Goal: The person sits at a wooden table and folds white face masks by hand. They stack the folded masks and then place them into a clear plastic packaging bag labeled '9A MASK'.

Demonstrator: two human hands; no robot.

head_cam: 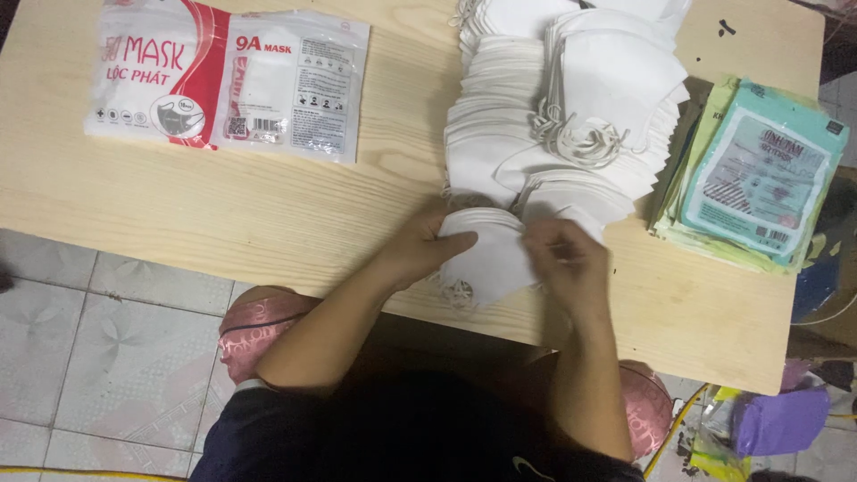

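— Two hands were on one small bundle of white masks when I looked down. My left hand had its fingers clamped over the bundle's left edge, thumb underneath as far as I could tell. My right hand sat at the right edge, but it was blurred, so I could not tell whether those fingers were pinched shut or loose.

— Where was the bundle, relative to your grip?

— Between the two sets of fingers, low over the near edge of the tabletop. Its ear loops hung just below my left fingers. The big pile of masks lay just beyond the fingertips, nearly touching the bundle.

— How would you have judged a good hold there?

— I thought the edges needed squaring, with the left fingers staying firm so the layers didn't fan out. The loops looked likely to snag, so I judged they should be kept clear of the pile.

— Anything else around?

— One red-and-white mask packet was well off to the left of my left fingers, and a stack of green packets was beyond my right fingers.
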